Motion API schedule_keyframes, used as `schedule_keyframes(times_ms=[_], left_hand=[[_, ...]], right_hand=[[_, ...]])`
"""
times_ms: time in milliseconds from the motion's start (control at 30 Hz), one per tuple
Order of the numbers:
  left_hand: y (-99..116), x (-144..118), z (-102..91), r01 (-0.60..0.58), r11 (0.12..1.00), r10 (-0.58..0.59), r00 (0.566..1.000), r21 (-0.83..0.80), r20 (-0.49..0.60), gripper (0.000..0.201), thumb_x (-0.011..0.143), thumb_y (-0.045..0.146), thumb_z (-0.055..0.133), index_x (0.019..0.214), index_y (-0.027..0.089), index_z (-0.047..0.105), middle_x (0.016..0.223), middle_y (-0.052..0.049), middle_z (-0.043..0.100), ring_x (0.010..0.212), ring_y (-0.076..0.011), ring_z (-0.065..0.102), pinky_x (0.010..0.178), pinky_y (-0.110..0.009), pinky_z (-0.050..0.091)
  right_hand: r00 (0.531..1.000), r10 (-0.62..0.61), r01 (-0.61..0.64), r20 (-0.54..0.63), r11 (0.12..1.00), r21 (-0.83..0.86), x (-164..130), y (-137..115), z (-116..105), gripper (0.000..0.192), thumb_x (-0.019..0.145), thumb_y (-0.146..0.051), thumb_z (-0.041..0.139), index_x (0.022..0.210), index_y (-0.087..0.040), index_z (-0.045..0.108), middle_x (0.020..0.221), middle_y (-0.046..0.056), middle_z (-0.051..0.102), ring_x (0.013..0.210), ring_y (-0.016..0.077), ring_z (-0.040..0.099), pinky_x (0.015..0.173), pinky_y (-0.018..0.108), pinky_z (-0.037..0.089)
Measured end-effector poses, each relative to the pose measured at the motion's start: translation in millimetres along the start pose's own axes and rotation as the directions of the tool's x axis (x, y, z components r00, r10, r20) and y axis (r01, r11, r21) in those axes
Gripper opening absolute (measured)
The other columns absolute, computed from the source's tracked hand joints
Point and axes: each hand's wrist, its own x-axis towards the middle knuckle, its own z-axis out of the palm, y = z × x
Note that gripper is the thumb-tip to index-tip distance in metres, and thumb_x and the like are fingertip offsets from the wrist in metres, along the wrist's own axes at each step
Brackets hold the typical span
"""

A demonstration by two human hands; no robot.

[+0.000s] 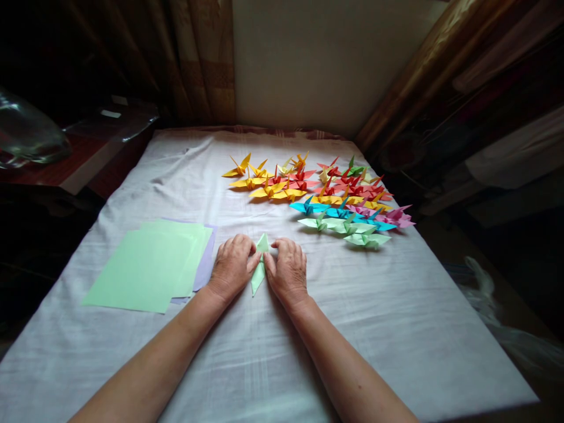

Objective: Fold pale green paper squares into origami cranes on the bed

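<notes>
Two bare hands, one slim piece of folded pale green paper, and that little thing is what's worth looking at. The folded piece (259,274) sits in the middle of the cloth-covered worktop (374,352), between the left hand (235,261) and the right hand (288,267). It's long and narrow, kind of a stretched diamond, with a point at the far end and another at the near end, and the whole thing leans a bit off straight. Light mint colour, plain, with the far half catching the light and a fold or seam visible along the near half. Its waist is mostly hidden by the thumbs.

As for the hands, both thumbs meet the paper around its middle, one from each side, and the other fingers are bent, knuckles up. Can't tell if either one is really pinching it or just pressing down.

Left of the hands there's a loose pile of flat green sheets (145,264) in about the same shade, with purple paper (206,264) poking out at the edge. Farther off to the right there's a whole crowd of folded cranes, and the pale green cranes (366,239) at the near side match the piece's colour nicely.
</notes>
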Motion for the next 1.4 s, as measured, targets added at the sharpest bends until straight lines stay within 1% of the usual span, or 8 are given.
schedule_keyframes(times_ms=[200, 400, 567, 633, 800, 1000, 1200, 1400], left_hand=[[1.4, 0.1, -1.2, 0.004, 1.000, -0.004, 1.000, 0.004, 0.002, 0.011, 0.091, 0.029, 0.062, 0.088, 0.022, 0.054, 0.093, -0.006, 0.063, 0.092, -0.0257, 0.060, 0.081, -0.038, 0.045], [1.5, -0.1, -1.1, -0.005, 1.000, 0.005, 1.000, 0.018, 0.007, 0.012, 0.092, 0.032, 0.062, 0.089, 0.022, 0.056, 0.095, -0.006, 0.063, 0.092, -0.0250, 0.060, 0.082, -0.038, 0.044], [0.1, -2.5, 1.0, -0.015, 1.000, 0.015, 1.000, 0.009, -0.009, 0.010, 0.092, 0.032, 0.061, 0.091, 0.022, 0.059, 0.097, -0.006, 0.064, 0.094, -0.0247, 0.060, 0.083, -0.038, 0.046], [-1.9, -4.6, 1.4, -0.022, 1.000, 0.022, 1.000, -0.016, -0.019, 0.010, 0.093, 0.032, 0.060, 0.097, 0.023, 0.062, 0.101, -0.006, 0.065, 0.097, -0.0252, 0.060, 0.086, -0.039, 0.046], [-8.6, -8.6, 0.3, -0.071, 0.990, 0.067, 0.997, -0.125, -0.036, 0.023, 0.095, 0.029, 0.056, 0.115, 0.026, 0.067, 0.113, -0.006, 0.066, 0.105, -0.0237, 0.061, 0.093, -0.039, 0.048], [-11.5, -6.7, 2.1, -0.092, 0.988, 0.087, 0.995, -0.123, -0.046, 0.019, 0.093, 0.027, 0.061, 0.106, 0.030, 0.075, 0.111, -0.006, 0.067, 0.102, -0.0244, 0.063, 0.092, -0.041, 0.049], [-11.8, -1.9, 0.2, -0.066, 0.985, 0.067, 0.998, -0.161, 0.005, 0.017, 0.091, 0.028, 0.065, 0.104, 0.029, 0.076, 0.113, -0.004, 0.069, 0.102, -0.0240, 0.064, 0.094, -0.041, 0.049], [-9.0, 7.4, -10.6, -0.022, 0.991, 0.042, 0.989, -0.135, 0.142, 0.020, 0.089, 0.028, 0.065, 0.107, 0.029, 0.074, 0.113, -0.003, 0.067, 0.102, -0.0233, 0.064, 0.094, -0.039, 0.049]], right_hand=[[1.000, 0.009, -0.009, 0.003, 1.000, -0.020, 0.8, -1.4, -0.5, 0.009, 0.092, -0.025, 0.058, 0.100, -0.020, 0.058, 0.107, 0.009, 0.066, 0.100, 0.0259, 0.053, 0.084, 0.036, 0.036], [1.000, -0.023, 0.023, 0.019, 1.000, -0.007, 0.9, -1.3, -2.5, 0.014, 0.094, -0.024, 0.056, 0.107, -0.023, 0.061, 0.112, 0.008, 0.065, 0.102, 0.0251, 0.053, 0.085, 0.036, 0.036], [0.997, -0.050, 0.050, 0.052, 0.999, -0.004, 0.9, -0.5, -3.1, 0.010, 0.094, -0.024, 0.057, 0.099, -0.025, 0.066, 0.117, 0.007, 0.065, 0.105, 0.0247, 0.053, 0.085, 0.036, 0.036], [0.997, -0.047, 0.048, 0.060, 0.999, -0.009, 1.1, -0.5, -3.0, 0.010, 0.094, -0.024, 0.058, 0.099, -0.025, 0.066, 0.118, 0.007, 0.066, 0.106, 0.0248, 0.053, 0.085, 0.036, 0.037], [0.998, -0.045, 0.046, 0.052, 0.999, -0.011, 1.4, -1.1, -3.2, 0.009, 0.093, -0.022, 0.059, 0.098, -0.024, 0.066, 0.117, 0.007, 0.067, 0.106, 0.0253, 0.054, 0.085, 0.036, 0.037], [0.996, -0.053, 0.053, 0.066, 0.999, -0.008, 1.8, -0.7, -5.1, 0.009, 0.092, -0.024, 0.060, 0.099, -0.023, 0.066, 0.118, 0.007, 0.067, 0.107, 0.0255, 0.054, 0.086, 0.037, 0.037], [0.993, -0.026, 0.025, 0.114, 1.000, 0.010, 2.0, -1.4, -7.7, 0.015, 0.089, -0.029, 0.066, 0.102, -0.023, 0.066, 0.122, 0.008, 0.065, 0.112, 0.0271, 0.053, 0.091, 0.039, 0.037], [0.981, 0.000, -0.016, 0.195, 0.997, 0.079, 6.5, 0.6, -13.4, 0.016, 0.087, -0.023, 0.066, 0.103, -0.024, 0.067, 0.125, 0.007, 0.064, 0.114, 0.0266, 0.054, 0.093, 0.040, 0.039]])
